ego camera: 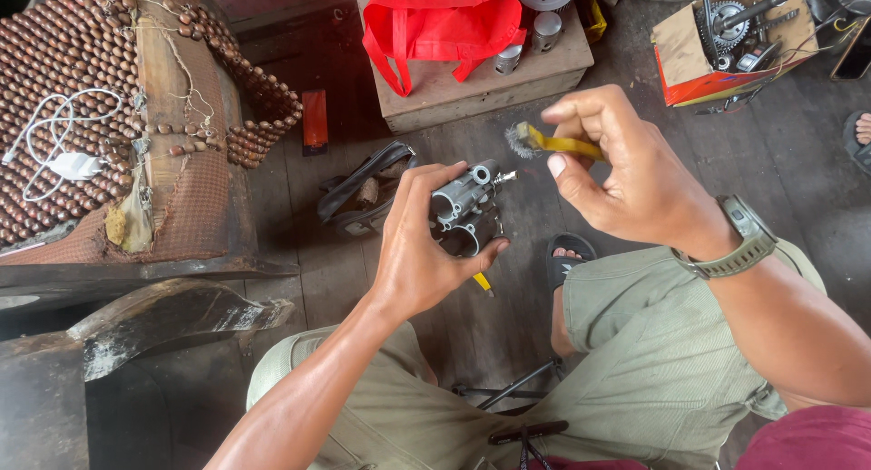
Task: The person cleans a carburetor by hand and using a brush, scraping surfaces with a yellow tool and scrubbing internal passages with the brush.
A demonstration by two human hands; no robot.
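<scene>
My left hand (419, 252) grips a small grey metal engine part (464, 202) with a round port and a thin brass tip, held over my lap. My right hand (626, 175) pinches a yellow-handled wire brush (544, 142). The brush bristles sit just right of the part's tip, a little apart from it. A watch is on my right wrist. I sit with knees apart in olive shorts, one sandalled foot showing below the part.
A wooden block (508, 80) ahead carries a red bag (445, 21) and metal cylinders. A cardboard box (717, 62) of gears and tools sits at top right. A beaded seat cover with a white charger (77, 166) lies left. Black strapped item (363, 193) on the plank floor.
</scene>
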